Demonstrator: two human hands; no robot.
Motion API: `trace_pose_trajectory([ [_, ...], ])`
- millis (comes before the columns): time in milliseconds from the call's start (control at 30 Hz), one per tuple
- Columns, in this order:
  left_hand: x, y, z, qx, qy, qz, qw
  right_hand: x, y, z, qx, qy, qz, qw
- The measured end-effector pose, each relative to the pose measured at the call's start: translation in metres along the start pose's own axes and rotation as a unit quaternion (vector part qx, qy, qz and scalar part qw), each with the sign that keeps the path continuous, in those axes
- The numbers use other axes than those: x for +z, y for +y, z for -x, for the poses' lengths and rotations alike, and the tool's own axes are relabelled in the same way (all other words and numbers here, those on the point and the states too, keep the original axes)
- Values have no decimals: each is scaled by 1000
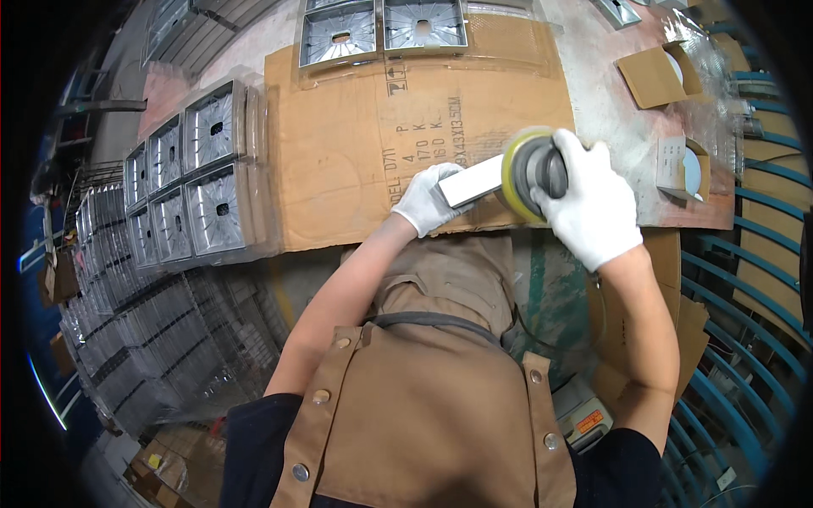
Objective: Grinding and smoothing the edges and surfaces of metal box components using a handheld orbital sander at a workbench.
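Note:
My left hand, in a white glove, grips one end of a metal part over the near edge of the cardboard. A bright, flat, narrow side of the part faces up; the rest of its shape is hidden. My right hand, also gloved, is wrapped round the dark round body of a handheld disc sander. The sander's yellow-rimmed disc stands on edge against the part's right end; whether it touches I cannot tell.
A flat cardboard sheet covers the table. Square metal housings stand in a plastic tray at left and another group at the far edge. Opened small boxes lie at right beside blue curved rails. Stacked housings fill the lower left.

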State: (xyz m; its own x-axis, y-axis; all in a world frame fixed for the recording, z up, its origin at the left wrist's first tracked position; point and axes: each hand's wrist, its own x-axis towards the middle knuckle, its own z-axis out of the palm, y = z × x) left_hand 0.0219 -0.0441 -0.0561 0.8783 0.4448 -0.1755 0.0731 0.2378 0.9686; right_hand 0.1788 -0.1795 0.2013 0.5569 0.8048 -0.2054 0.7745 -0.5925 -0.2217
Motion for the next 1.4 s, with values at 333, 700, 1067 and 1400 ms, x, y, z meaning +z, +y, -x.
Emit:
trace_pose_trajectory([
  [333, 1, 53, 13, 24, -29, -175, 984, 0, 38, 38, 40, 33, 1, 999],
  [700, 63, 146, -5, 64, -16, -557, 828, 43, 57, 60, 151, 103, -69, 981],
  [1067, 9, 51, 17, 25, 68, -287, 955, 24, 60, 60, 79, 220, -59, 971],
  [1400, 6, 41, 20, -49, 10, -199, 979, 15, -12, 20, -41, 94, -29, 994],
])
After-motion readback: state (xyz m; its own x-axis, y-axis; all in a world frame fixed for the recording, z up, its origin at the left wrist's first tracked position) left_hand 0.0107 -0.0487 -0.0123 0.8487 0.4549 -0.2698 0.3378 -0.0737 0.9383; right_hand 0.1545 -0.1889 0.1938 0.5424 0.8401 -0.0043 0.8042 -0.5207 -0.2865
